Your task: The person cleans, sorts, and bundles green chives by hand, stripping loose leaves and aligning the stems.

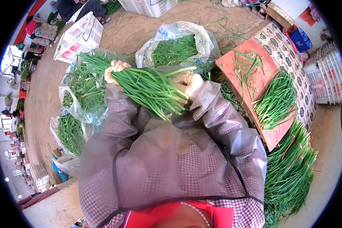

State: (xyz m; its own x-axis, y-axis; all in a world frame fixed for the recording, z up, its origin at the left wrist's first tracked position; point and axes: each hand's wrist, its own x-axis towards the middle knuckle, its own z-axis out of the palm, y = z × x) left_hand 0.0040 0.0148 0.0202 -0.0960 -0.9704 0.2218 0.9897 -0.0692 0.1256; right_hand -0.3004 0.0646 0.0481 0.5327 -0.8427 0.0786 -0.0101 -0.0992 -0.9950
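A bunch of long green chives point(148, 85) is held up in front of my chest, slanting across the view. My left hand point(116, 71), in a pale glove, is wrapped round it towards its upper left end. At the other end, among the paler stalk ends, my right hand point(189, 83) is curled against the stalks, also gloved. Its fingertips are partly hidden by the stalks. Just beyond the hands stands a plastic bag of loose chives point(174, 51).
To the right, a red board point(231, 62) bears a loose chive pile point(277, 100). Tied chive bundles point(292, 174) lie below it. More filled bags point(83, 87) stand at left. White crates point(81, 36) and a seated person point(74, 9) are farther back.
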